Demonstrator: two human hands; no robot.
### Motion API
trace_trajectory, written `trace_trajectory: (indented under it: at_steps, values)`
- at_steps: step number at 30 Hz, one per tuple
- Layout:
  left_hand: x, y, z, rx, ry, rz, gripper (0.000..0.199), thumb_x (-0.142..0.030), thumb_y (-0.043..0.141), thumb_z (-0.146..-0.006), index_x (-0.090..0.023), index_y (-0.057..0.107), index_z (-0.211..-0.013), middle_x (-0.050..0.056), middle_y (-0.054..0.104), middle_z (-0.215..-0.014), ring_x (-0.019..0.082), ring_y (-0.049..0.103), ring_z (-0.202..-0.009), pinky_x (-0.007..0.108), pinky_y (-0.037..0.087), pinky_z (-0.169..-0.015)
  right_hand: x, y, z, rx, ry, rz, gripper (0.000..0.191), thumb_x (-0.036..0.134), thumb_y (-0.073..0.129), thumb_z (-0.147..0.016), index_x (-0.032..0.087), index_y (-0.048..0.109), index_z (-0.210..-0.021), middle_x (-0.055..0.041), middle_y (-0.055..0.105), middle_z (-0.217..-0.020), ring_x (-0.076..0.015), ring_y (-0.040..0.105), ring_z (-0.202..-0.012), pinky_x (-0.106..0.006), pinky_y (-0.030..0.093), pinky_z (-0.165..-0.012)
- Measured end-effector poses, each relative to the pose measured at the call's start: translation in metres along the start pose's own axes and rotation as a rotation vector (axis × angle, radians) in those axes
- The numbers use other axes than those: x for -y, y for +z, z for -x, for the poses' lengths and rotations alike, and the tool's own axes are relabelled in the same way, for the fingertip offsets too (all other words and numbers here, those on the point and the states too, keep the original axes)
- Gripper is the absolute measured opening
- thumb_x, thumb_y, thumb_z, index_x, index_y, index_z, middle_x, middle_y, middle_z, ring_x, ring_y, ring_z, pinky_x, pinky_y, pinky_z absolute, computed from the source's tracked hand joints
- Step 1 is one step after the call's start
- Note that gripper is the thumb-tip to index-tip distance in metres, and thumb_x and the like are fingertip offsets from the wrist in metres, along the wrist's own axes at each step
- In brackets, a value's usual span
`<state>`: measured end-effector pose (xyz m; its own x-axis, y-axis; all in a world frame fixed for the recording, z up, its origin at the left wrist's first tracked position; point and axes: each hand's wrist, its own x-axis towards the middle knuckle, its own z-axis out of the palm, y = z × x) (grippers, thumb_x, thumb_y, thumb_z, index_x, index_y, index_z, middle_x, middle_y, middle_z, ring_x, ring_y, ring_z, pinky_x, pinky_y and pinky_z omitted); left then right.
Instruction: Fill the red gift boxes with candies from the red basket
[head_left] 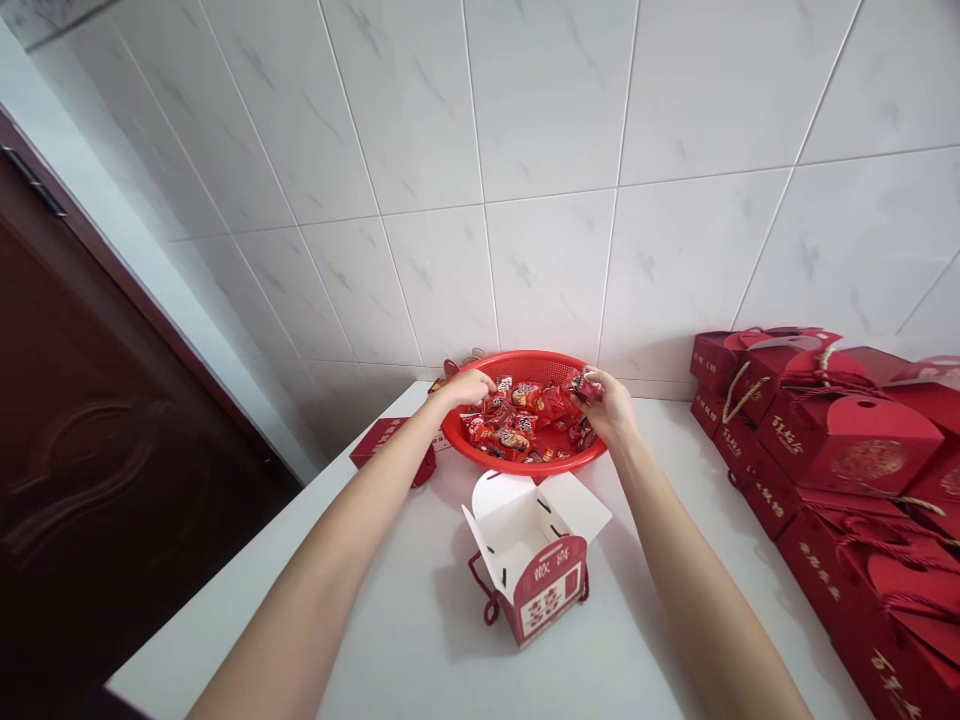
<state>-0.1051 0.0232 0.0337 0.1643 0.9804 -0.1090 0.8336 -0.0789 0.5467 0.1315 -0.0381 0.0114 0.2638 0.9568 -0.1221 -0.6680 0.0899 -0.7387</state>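
Observation:
A red plastic basket (pixel 456 440) stands against the wall with many red-wrapped candies (pixel 525 398) in it. My left hand (pixel 466 388) reaches over its left rim, fingers closed and pointing down at the candies; whatever they may grip is hidden. At the right rim, my right hand (pixel 611 408) pinches a wrapped candy (pixel 579 384) between thumb and fingers. In front of the basket sits a small red gift box (pixel 551 590) with its flaps open. Its white inside shows no candy, and dark red cord handles hang at its sides.
Red gift boxes (pixel 847 440), closed and with cord handles, are stacked along the right side of the white table (pixel 405 620). Another red box (pixel 375 440) lies left of the basket, partly behind my left arm. A tiled wall (pixel 547 250) rises behind; a dark door (pixel 112 430) is at left.

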Motion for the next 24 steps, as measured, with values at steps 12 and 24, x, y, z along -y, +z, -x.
trace_trajectory:
  at_steps: [12,24]
  values:
    - [0.006,0.025,0.003,0.167,0.000,-0.364,0.026,-0.039,0.082,-0.054,-0.020,0.065,-0.061,0.007,0.069,-0.071,0.029,0.066,-0.083,0.030,0.048,-0.074,-0.001,0.001,0.000,0.044,-0.010,0.017,0.020,0.018,0.066,-0.052,0.021,0.066,-0.072,0.0033,0.062,-0.069,-0.0127,0.057,-0.066,-0.024,0.053,-0.053]
    - [0.008,0.031,0.005,0.194,0.099,-0.342,0.023,-0.036,0.080,-0.057,-0.021,0.071,-0.072,0.004,0.070,-0.075,0.026,0.066,-0.081,0.027,0.047,-0.067,0.000,0.003,0.003,0.049,-0.011,0.054,0.020,0.018,0.067,-0.051,0.021,0.066,-0.071,0.0034,0.061,-0.069,-0.0130,0.056,-0.068,-0.024,0.051,-0.054]
